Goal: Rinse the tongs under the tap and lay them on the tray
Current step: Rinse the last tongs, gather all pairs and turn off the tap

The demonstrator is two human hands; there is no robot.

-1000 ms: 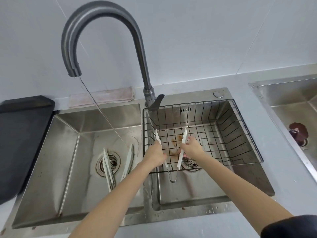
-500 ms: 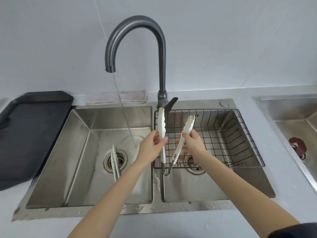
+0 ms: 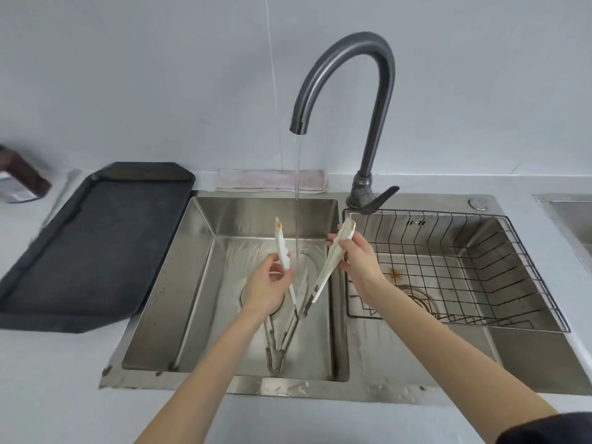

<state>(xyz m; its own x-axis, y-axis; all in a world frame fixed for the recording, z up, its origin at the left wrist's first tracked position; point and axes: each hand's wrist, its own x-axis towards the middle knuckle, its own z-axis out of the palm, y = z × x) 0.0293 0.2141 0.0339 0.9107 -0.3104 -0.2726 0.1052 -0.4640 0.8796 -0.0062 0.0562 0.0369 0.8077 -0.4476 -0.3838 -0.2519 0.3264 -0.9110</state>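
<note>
White tongs point(image 3: 323, 277) with brown-stained tips stand spread in a V over the left basin, hinge down. My left hand point(image 3: 267, 288) grips the left arm and my right hand point(image 3: 358, 264) grips the right arm. The grey tap point(image 3: 352, 75) runs a thin stream of water point(image 3: 298, 200) down between the two arms. A second pair of tongs point(image 3: 275, 344) lies on the bottom of the left basin, partly hidden behind my left hand. The dark tray point(image 3: 93, 248) rests on the counter left of the sink.
A black wire basket point(image 3: 480, 270) sits in the right basin over a rust stain. A folded cloth point(image 3: 253, 181) lies behind the sink. A dark bottle point(image 3: 22, 177) stands at the far left. Another sink's edge point(image 3: 563, 206) shows at the right.
Both hands have carried the tongs from over the wire basket leftward to the left basin, under the running water. The view has shifted so the sink sits further right.
</note>
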